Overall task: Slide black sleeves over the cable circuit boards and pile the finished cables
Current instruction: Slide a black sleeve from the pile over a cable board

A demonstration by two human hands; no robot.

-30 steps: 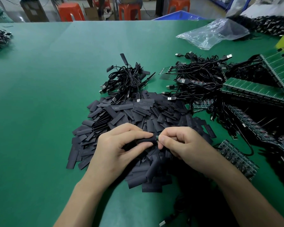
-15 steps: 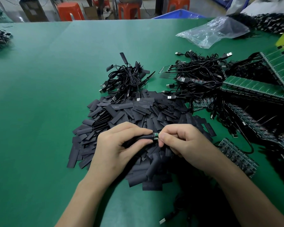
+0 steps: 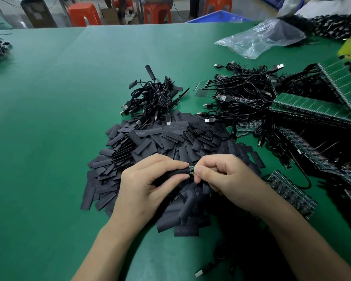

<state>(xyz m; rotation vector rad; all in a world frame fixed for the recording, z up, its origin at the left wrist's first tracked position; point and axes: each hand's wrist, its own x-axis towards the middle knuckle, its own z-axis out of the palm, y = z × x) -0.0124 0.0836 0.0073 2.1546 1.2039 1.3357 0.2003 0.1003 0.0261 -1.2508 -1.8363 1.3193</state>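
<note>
Both hands meet low over the bench [image 3: 59,118]. The left hand [image 3: 148,185] curls round a black sleeve [image 3: 176,173], and the right hand [image 3: 225,177] pinches the small green circuit board [image 3: 191,170] poking from the sleeve's end. Right beneath them sprawls a heap of loose sleeves [image 3: 150,138]. Just behind it sits the pile of sleeved cables [image 3: 156,98]. To the right, a tangle of bare cables [image 3: 243,92] butts against green board panels [image 3: 312,108]. A plastic bag [image 3: 261,37] lies at the far right, and a USB plug [image 3: 199,273] by the near edge.
</note>
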